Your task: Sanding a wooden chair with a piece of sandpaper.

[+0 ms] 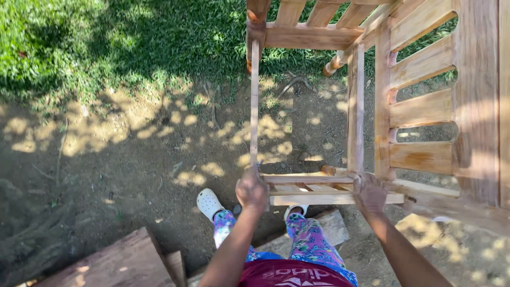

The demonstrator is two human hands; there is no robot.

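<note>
Outdoors, scene: bare dirt dappled with sun, grass [106, 37] along the upper edge.
Chair frame [425, 106]: an unfinished wooden frame with slats, seen from above, held up in front of the person, over the dirt and to the right of the body.
Left hand [252, 190]: clenched around the lower end of a thin upright rail [254, 106] of the frame.
Right hand [369, 194]: closed over the frame's near crosspiece [319, 199], beside a thicker post.
Feet: white clogs [209, 203] are seen below the frame, on the ground.
Nearby: wooden planks [122, 263] are lying at the lower left, apart from the frame.
</note>
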